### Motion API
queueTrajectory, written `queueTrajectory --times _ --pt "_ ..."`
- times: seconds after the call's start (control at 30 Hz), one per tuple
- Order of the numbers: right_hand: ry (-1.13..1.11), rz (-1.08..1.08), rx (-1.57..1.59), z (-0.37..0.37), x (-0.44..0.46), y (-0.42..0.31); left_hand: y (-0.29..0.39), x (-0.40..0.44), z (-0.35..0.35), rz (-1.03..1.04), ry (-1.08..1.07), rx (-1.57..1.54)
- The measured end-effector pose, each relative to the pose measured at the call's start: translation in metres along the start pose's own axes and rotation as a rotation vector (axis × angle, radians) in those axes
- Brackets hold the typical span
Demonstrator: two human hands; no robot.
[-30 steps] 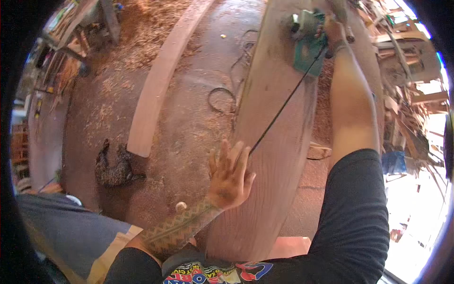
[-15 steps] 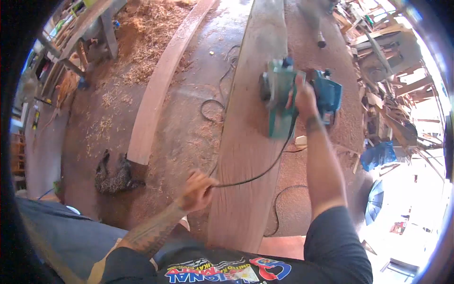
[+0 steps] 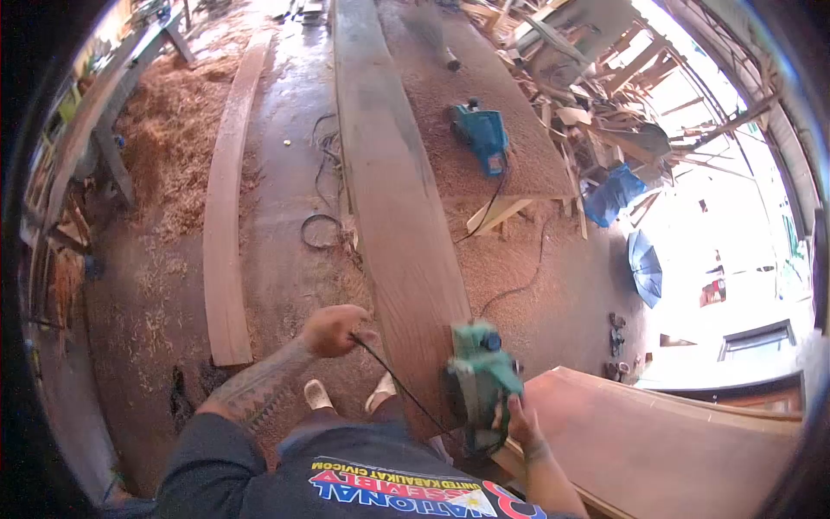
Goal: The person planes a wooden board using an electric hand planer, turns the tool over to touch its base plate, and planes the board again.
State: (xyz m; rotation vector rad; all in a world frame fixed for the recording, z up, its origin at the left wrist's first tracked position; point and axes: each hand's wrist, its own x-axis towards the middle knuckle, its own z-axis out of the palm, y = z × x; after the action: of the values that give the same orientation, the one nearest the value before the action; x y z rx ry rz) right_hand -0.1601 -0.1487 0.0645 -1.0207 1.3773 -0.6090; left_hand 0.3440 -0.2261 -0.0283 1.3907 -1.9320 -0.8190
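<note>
A long, wide wooden plank (image 3: 393, 199) runs away from my body through the middle of the view. At its near end, on the right side, rests a green electric hand planer (image 3: 481, 381). My right hand (image 3: 519, 422) is closed round the planer's rear handle, part of the grip being hidden by the tool. Left of the plank, my left hand (image 3: 335, 331) is raised with its fingers pinched on the black power cord (image 3: 396, 377), which slopes down to the planer.
A second, blue-green planer (image 3: 481, 137) stands on a shavings-covered board right of the plank. Another narrow board (image 3: 229, 216) lies to the left, near a heap of shavings (image 3: 169, 121). A large panel (image 3: 657, 441) is at my right. Scrap wood and a blue umbrella (image 3: 644, 268) lie beyond.
My right hand has drawn the planer back along the plank, from its far part to the near end. My left hand still holds the cord, and the view has shifted right.
</note>
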Motion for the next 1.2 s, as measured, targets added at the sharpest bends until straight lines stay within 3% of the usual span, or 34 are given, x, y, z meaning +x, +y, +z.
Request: queueTrajectory --times 0.1,0.17,0.2,0.3,0.33,0.43,0.7,1.0,1.07,1.13,1.2 --pt "0.044 -0.011 -0.109 -0.014 -0.071 0.048 0.065 0.046 0.041 0.379 -0.213 -0.084" --pt "0.072 -0.068 -0.216 -0.026 -0.085 0.078 0.109 0.063 0.085 0.513 -0.313 -0.023" --pt "0.146 -0.100 -0.284 -0.003 -0.093 0.037 0.141 0.075 0.088 0.481 -0.360 0.021" --pt "0.173 -0.057 -0.344 -0.010 -0.075 0.057 0.199 0.107 0.104 0.353 -0.525 0.137" --pt "0.211 -0.190 -0.416 0.012 -0.064 0.012 0.203 0.122 0.110 0.343 -0.585 0.174" --pt "0.147 -0.084 -0.324 0.016 -0.027 0.010 0.186 0.146 0.121 0.318 -0.578 0.186" --pt "0.115 -0.154 -0.273 0.059 0.091 -0.092 0.098 0.255 0.081 0.340 -0.561 0.254" --pt "0.099 -0.101 -0.170 0.123 0.224 -0.183 -0.006 0.419 -0.001 0.602 -0.931 0.326" --pt "0.081 -0.086 -0.159 0.133 0.250 -0.201 -0.019 0.432 -0.028 0.596 -0.878 0.314" --pt "0.079 -0.139 -0.221 0.138 0.280 -0.213 -0.032 0.430 -0.061 0.571 -0.699 0.272" --pt "0.075 -0.191 -0.242 0.145 0.309 -0.226 -0.035 0.420 -0.101 0.491 -0.441 0.019"
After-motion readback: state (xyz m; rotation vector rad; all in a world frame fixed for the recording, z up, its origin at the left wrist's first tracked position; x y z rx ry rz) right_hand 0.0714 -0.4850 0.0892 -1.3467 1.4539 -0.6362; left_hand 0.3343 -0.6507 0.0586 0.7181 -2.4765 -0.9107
